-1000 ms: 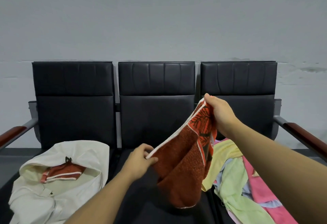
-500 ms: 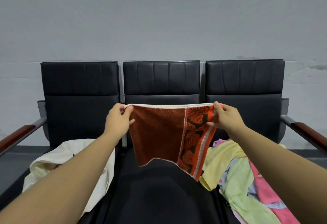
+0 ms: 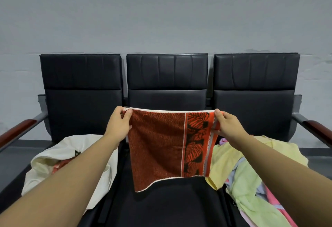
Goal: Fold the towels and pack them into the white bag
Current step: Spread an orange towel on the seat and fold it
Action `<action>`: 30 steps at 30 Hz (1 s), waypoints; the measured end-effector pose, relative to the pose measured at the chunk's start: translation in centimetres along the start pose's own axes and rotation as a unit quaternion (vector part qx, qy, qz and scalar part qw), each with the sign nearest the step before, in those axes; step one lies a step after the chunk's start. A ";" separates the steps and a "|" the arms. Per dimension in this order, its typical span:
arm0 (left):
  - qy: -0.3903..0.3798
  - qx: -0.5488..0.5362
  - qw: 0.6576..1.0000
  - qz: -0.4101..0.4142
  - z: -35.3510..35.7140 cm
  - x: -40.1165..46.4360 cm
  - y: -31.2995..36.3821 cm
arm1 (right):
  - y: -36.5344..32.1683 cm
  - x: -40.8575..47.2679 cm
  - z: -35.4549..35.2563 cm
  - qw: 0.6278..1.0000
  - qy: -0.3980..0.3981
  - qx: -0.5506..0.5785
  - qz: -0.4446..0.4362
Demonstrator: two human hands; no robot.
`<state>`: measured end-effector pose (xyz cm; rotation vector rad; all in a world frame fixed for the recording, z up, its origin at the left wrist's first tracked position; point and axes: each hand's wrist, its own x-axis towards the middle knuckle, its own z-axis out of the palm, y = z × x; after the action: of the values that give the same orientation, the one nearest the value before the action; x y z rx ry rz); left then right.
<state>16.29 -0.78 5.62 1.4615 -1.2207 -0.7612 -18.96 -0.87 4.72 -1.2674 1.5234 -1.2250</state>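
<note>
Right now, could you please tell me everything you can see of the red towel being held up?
The red towel looks like terry cloth: rust-red, white-edged, with an orange-and-black leaf band near its right side. It hangs spread flat and unfolded above the middle seat. The left hand and right hand pinch its top corners; nothing else visibly touches it.

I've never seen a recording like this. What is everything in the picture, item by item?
Red towel: one, rust red with an orange and black leaf band, held spread in the air above the middle seat.
White bag: one, cream white, on the left seat, open, with something red and white inside.
Towel pile: one heap, number unclear, yellow, pale green, pink and light blue, on the right seat.
Seats: three joined, black, against the wall.
Armrests: two, reddish brown wood on grey metal, at the row's ends.
Wall: one, grey, behind the seats.
Left hand: pinches the towel's top left corner.
Right hand: pinches the top right corner.
</note>
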 end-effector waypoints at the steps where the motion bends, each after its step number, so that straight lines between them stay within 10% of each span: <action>1: -0.010 -0.004 1.000 -0.004 0.1 0.4 -0.2 | 0.3 0.4 0.2 1.000 0.000 0.006 -0.001; 30: -0.093 0.110 0.975 -0.168 1.8 -14.9 -20.2 | 20.3 -12.5 -0.2 0.975 -0.056 -0.187 0.108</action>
<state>16.33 11.63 -16.22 1.8424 -1.2433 -1.0334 -21.25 12.14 -15.16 -1.3389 1.8094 -0.7356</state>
